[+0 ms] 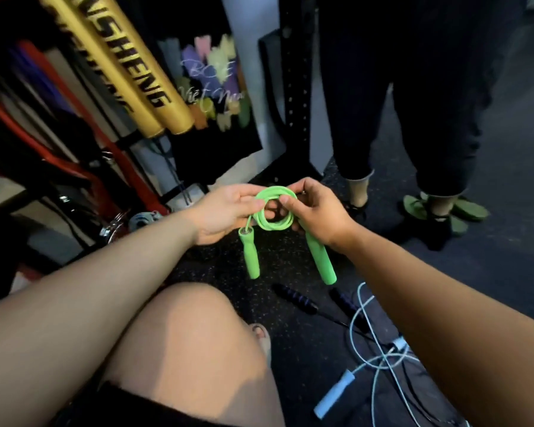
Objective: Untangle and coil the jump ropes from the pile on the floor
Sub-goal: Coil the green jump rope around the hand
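We hold the green rope (270, 224) coiled at frame centre, left hand (225, 211) and right hand (318, 211) both pinching its loops | bare floor (285, 257) below, blue rope (333, 392) tangled lower right, standing person's feet (469, 209) at right edge | yellow pad (127, 57) upper left reads "NSHENG"

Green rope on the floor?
No, the left hand and right hand hold the green rope coiled in the air.
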A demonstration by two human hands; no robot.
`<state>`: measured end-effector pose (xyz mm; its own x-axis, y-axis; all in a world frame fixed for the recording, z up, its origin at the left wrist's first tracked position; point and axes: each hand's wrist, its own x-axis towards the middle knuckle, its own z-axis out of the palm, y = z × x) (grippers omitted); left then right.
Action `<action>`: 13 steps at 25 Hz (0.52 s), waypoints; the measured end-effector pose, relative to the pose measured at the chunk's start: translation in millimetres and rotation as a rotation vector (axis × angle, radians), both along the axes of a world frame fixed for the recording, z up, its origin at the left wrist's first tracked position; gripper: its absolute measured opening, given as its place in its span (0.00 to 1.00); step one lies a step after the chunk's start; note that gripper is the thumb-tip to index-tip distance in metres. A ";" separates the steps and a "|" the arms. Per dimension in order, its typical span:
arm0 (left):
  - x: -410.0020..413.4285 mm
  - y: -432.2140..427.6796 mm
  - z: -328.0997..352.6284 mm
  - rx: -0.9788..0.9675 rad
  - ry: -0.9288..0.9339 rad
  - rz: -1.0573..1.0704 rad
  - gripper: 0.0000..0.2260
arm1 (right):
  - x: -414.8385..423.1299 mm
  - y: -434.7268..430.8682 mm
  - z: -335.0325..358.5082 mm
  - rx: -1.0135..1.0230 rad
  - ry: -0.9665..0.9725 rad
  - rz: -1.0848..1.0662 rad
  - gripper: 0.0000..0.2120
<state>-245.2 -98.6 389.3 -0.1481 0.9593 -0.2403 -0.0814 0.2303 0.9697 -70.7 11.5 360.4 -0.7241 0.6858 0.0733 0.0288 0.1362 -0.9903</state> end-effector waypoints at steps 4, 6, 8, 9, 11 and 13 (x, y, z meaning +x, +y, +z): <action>-34.7 -34.2 -60.3 -0.015 0.119 0.268 0.14 | -59.1 -18.5 -47.7 -0.075 -0.043 0.071 0.03; -49.7 -47.1 -91.9 -0.010 0.135 0.402 0.14 | -86.7 -26.9 -74.6 -0.115 -0.071 0.100 0.03; -65.9 -57.3 -116.6 -0.013 0.187 0.502 0.13 | -111.8 -34.5 -96.9 -0.153 -0.099 0.129 0.03; -74.7 -62.5 -126.0 -0.016 0.210 0.536 0.12 | -124.7 -38.6 -105.8 -0.171 -0.110 0.146 0.04; -90.9 -73.8 -138.7 -0.012 0.228 0.614 0.11 | -151.0 -45.0 -119.2 -0.198 -0.121 0.177 0.06; -106.7 -85.0 -149.5 -0.006 0.260 0.717 0.11 | -179.3 -49.9 -129.3 -0.203 -0.121 0.209 0.08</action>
